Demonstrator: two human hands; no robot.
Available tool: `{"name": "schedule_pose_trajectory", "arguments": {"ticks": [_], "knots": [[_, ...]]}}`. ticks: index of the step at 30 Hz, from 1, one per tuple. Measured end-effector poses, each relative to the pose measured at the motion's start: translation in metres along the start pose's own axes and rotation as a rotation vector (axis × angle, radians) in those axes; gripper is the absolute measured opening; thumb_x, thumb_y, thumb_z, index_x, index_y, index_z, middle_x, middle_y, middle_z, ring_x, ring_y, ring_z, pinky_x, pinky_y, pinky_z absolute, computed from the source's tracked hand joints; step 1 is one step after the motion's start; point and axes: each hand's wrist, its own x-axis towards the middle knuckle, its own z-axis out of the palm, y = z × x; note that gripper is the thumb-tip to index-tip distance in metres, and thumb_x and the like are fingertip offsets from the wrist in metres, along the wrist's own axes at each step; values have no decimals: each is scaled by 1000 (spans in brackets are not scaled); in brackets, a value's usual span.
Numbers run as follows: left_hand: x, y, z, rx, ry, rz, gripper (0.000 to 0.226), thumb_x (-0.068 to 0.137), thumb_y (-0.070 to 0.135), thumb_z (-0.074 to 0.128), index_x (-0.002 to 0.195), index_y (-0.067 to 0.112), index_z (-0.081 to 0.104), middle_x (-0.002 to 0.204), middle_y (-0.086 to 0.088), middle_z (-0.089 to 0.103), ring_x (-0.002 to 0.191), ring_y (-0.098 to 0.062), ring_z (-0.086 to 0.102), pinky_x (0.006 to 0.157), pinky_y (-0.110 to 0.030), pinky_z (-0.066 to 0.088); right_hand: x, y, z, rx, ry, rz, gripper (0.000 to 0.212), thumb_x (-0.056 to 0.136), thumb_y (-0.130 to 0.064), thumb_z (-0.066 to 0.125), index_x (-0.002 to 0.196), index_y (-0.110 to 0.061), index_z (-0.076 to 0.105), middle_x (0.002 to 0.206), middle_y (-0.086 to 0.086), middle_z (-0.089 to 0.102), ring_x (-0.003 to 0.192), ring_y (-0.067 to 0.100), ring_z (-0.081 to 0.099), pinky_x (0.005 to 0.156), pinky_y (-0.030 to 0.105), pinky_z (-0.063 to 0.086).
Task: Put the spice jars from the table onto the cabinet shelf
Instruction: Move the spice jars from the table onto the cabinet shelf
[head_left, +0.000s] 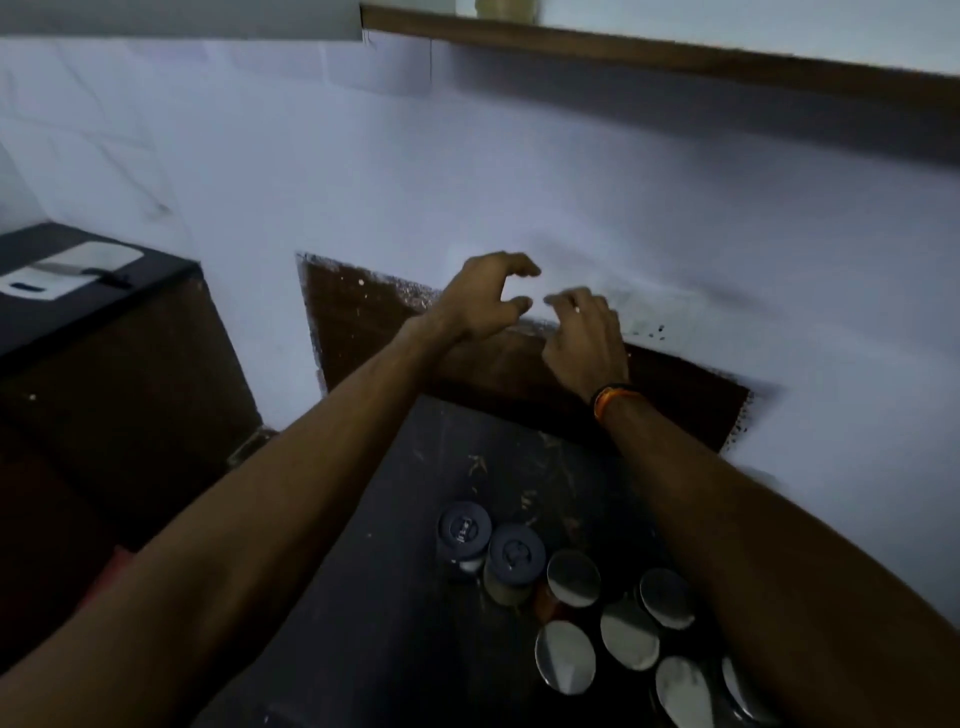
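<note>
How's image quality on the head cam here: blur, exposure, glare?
Head view: dim overall, with a bluish cast on the wall; motion blur smears the left hand, right hand and the wooden shelf edge; wide-angle bend curves that shelf line; the silver-lidded jars catch soft glare, while the dark-lidded jars and dark table lose detail in shadow.

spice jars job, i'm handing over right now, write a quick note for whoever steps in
Left hand: raised toward the wall, fingers curled open, holding nothing.
Right hand: raised beside it, open, holding nothing.
Spice jars: a cluster on the dark table below the arms. Two have dark lids, at least six have shiny metal lids; some are partly hidden by the right forearm.
Shelf: high on the wall; one pale object sits on it, too blurred to identify.
Done: cannot confirm any jar is shelved.
Left: lift each jar from the table up to the shelf.
</note>
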Motion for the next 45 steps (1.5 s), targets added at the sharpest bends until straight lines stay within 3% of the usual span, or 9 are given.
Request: {"name": "schedule_pose_trajectory", "arguments": {"ticks": [7,12,16,22,28,33,38,41,45], "knots": [[-83,-54,75,-18,-265,-273,42,87,14,68,128,8,63,125,-10,67,116,-25,63,97,-31,48,-101,8,66,67,-503,96,49,84,-9,54,133,-12,58,127,14,57,114,35,51,97,43,42],[-136,-86,114,-39,-404,-428,36,91,17,66,124,5,62,124,-12,65,115,-26,61,98,-38,50,-147,-7,100,156,-691,211,49,85,-10,57,134,-13,58,131,14,56,121,35,53,100,42,45],[-170,-110,138,-64,-465,-543,29,88,20,68,115,10,67,114,-8,69,109,-25,65,87,-31,50,-168,-19,122,198,-772,267,50,88,-13,56,138,-11,54,134,17,53,124,37,51,104,43,43],[-194,-123,158,-151,-447,-619,49,90,13,64,138,14,54,133,-8,61,122,-24,57,91,-21,39,-188,-36,142,210,-795,280,59,87,-28,62,142,-11,48,133,16,51,124,36,50,103,41,42],[-201,-132,165,-275,-410,-693,47,91,9,60,137,16,56,132,-6,63,123,-22,58,92,-23,41,-196,-49,156,182,-767,289,94,75,-57,75,148,-10,38,137,14,49,126,32,49,104,41,42],[-208,-138,169,-392,-383,-763,44,92,7,57,136,14,57,131,-7,63,122,-22,59,94,-25,43,-200,-59,173,39,-785,255,114,65,-72,73,152,-12,30,143,15,46,132,30,45,112,43,34],[-217,-137,176,-499,-321,-843,41,94,8,55,134,12,58,128,-5,64,119,-20,60,98,-28,47,-201,-63,182,13,-693,254,100,60,-70,76,137,-15,44,133,12,53,125,28,47,109,42,37],[-227,-149,187,-507,-225,-898,38,91,18,56,128,15,65,124,-4,69,115,-20,63,104,-39,50,-198,-61,182,106,-662,289,93,58,-65,79,131,-15,49,128,9,56,123,28,46,102,40,41],[-229,-151,175,-652,4,-1058,25,101,18,52,119,10,69,110,-3,67,103,-21,63,85,-32,56,-186,-59,173,261,-609,411,95,55,-57,83,135,-20,48,130,6,54,127,27,41,103,39,41]]}}
